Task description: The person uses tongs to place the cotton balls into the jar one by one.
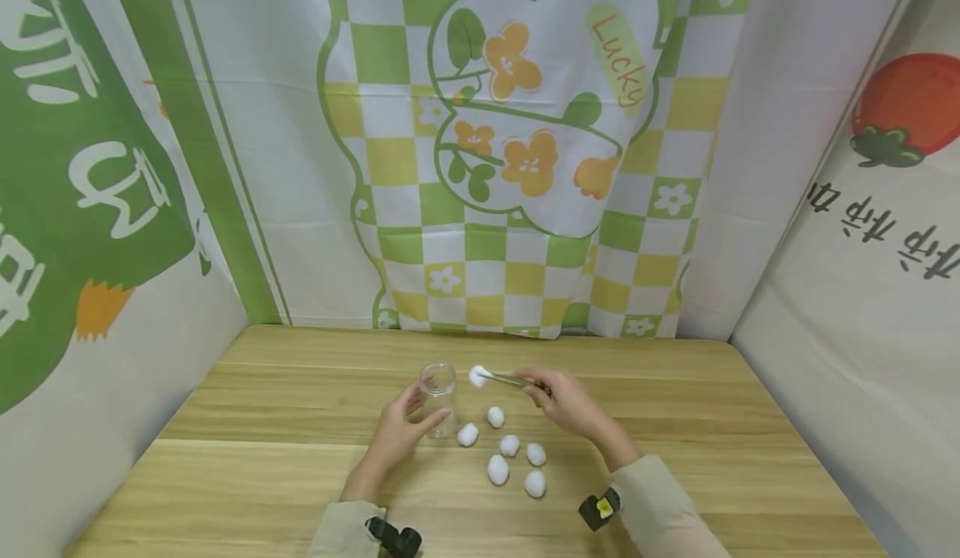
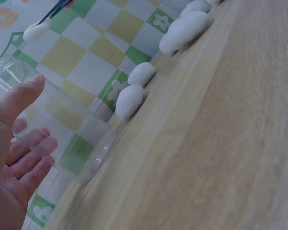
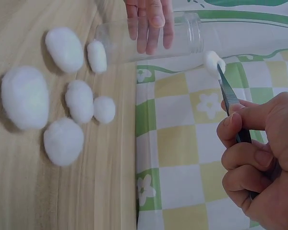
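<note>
A clear plastic jar (image 1: 442, 404), with no lid on it, stands upright on the wooden table. My left hand (image 1: 396, 431) holds its side, thumb in front and fingers behind, as the left wrist view shows. In my right hand (image 1: 567, 406) is a pair of metal tweezers (image 3: 227, 90), pinched between thumb and fingers. The tweezers' tips grip a white cotton ball (image 1: 478, 376), which hangs in the air just right of the jar's rim, apart from it. Several loose cotton balls (image 1: 498, 470) lie on the table between the hands; no cotton shows inside the jar.
The wooden table (image 1: 262, 425) reaches back to a green and yellow checked cloth (image 1: 480, 279). Printed curtains (image 1: 832, 350) hang along both sides. A small black camera sits on each wrist. The nearest loose cotton ball (image 1: 467, 435) lies close to the jar's base.
</note>
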A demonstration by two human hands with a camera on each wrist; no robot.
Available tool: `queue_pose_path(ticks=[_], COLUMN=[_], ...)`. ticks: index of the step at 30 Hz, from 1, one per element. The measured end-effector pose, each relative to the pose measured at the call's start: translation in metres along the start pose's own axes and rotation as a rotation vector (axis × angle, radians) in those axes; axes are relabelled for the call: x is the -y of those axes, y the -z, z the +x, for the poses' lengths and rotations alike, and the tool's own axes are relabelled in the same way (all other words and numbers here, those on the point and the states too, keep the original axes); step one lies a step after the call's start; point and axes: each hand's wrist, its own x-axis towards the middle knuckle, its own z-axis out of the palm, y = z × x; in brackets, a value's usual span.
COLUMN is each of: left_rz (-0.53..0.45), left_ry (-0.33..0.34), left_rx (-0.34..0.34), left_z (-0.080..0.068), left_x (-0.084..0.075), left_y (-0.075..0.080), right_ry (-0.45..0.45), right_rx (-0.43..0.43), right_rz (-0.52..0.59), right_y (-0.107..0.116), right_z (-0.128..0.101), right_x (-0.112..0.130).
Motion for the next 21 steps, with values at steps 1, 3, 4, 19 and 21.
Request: queue_pose_path(ticks=[1,3,4,19,21], left_rz=[0.000,0.000,0.002,0.010,0.012], left_ry=[0.000,-0.002,-0.003,-0.010,-0.008], left_rx=[0.000,0.000,-0.001,-0.002,-0.004], left_z=[0.000,0.000,0.000,0.000,-0.001], left_x=[0.000,0.000,0.000,-0.001,-0.001], left_y=[0.000,0.000,0.000,-0.001,-0.001], right_ry=[0.001,0.003,0.003,0.010,0.013], right_rx=[-0.001,-0.004,-0.004,0.008,0.004], right_rz=[0.002,0.007,0.008,0.029,0.027], right_y=[0.000,0.000,0.000,-0.002,-0.002], right_z=[0.001,0.002,0.003,0.016,0.017], right_x=[0.001,0.002,0.003,0.016,0.019])
